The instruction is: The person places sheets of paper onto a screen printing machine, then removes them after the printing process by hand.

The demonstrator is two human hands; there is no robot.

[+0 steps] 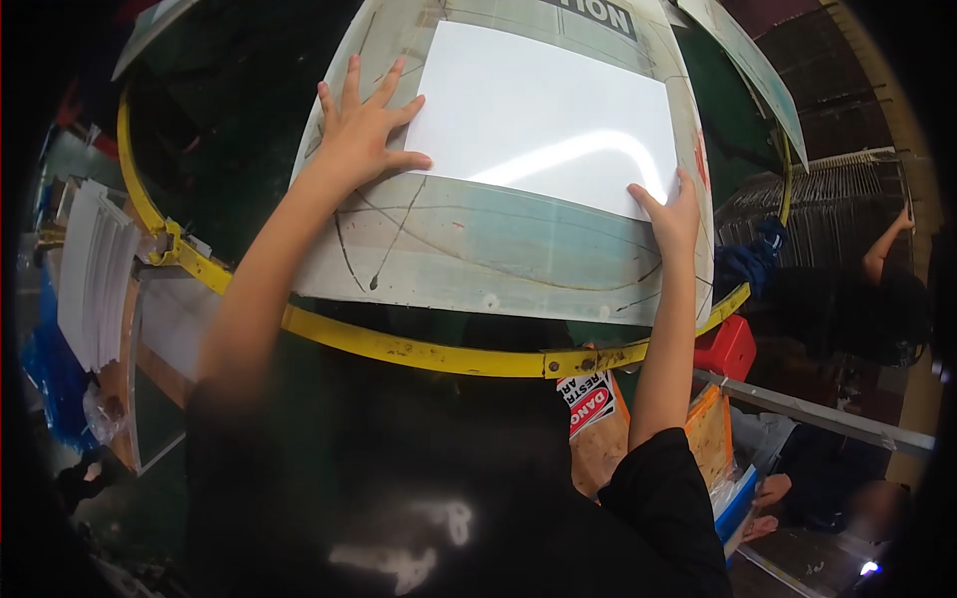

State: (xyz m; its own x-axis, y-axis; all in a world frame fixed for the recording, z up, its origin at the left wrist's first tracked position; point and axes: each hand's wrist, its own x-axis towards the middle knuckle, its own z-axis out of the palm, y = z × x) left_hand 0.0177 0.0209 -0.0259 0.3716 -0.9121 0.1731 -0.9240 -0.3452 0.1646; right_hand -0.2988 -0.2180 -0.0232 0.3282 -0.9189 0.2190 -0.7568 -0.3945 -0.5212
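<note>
A glossy white sheet (538, 110) lies on a worn, stained board (449, 249) marked with dark curved lines. My left hand (366, 130) is spread flat on the board at the sheet's left edge, thumb and index fingertip touching that edge. At the sheet's lower right corner is my right hand (674, 214), its thumb on the sheet and its index finger along the right edge. Thumb and index finger stand apart there, while the other fingers are largely hidden.
A yellow curved rail (429, 357) runs around the board. Stacked white sheets (97, 279) stand at left. On the right are a red object (731, 349), a drying rack (817, 194) and other people. A "DANGER" sign (590, 402) sits below the rail.
</note>
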